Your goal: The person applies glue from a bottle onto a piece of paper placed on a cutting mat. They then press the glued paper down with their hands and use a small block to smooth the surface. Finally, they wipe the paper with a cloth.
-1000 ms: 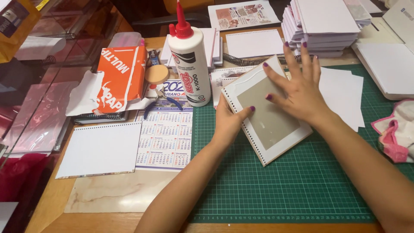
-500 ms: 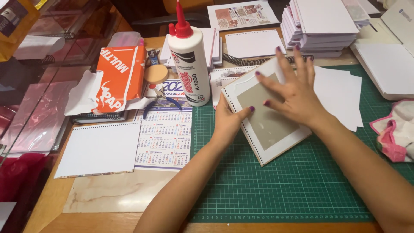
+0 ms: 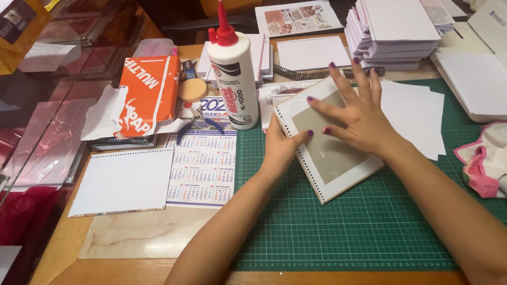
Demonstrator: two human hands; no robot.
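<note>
A punched notebook cover board (image 3: 338,163), white-edged with a grey centre, lies tilted on the green cutting mat (image 3: 369,232). My right hand (image 3: 356,116) lies flat on it with fingers spread, pressing near its upper part. My left hand (image 3: 282,145) rests at the board's punched left edge, thumb on the grey area, steadying it.
A white glue bottle with a red cap (image 3: 232,74) stands left of the board. An orange paper pack (image 3: 148,95), a calendar sheet (image 3: 203,163), white punched sheets (image 3: 124,182), stacked notebook blocks (image 3: 396,31), loose white paper (image 3: 417,121), black coils (image 3: 309,74) and a pink cloth (image 3: 486,163) surround the mat.
My right hand has slid leftward and up across the board, fingers staying spread. My left hand has held its place at the left edge.
</note>
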